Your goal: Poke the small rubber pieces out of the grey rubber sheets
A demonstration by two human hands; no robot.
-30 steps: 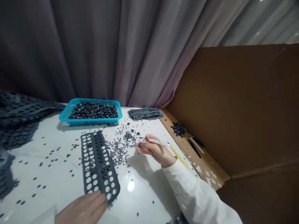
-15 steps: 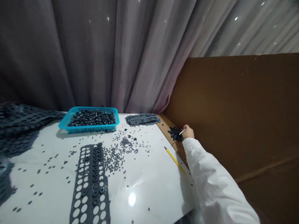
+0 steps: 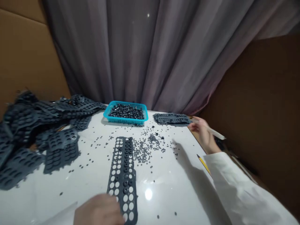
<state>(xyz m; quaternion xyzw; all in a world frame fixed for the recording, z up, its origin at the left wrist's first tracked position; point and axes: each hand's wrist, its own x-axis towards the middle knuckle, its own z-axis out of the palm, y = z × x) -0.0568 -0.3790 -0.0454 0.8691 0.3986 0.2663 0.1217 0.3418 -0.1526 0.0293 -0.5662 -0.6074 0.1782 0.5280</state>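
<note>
At the right, my right hand (image 3: 202, 132) has its fingers closed round a pale flat stick (image 3: 217, 133), beside the end of a stack of dark perforated strips (image 3: 172, 118). My left hand (image 3: 99, 210), blurred, is at the bottom edge next to the near end of a dark rubber sheet with round holes (image 3: 120, 178); its fingers are too smeared to read. Several black rings sit along the middle of that sheet. Small dark discs (image 3: 142, 153) lie scattered to the right of it.
A blue basket (image 3: 126, 120) of small black parts stands at the table's back. Dark perforated sheets (image 3: 61, 140) are heaped at the left. A yellow pencil (image 3: 204, 165) lies near the right edge, by the brown side panel (image 3: 262, 109).
The view has turned left. My left hand has come into view at the bottom. My right hand has moved from the small black pile to beside the strip stack, still with the pale stick.
</note>
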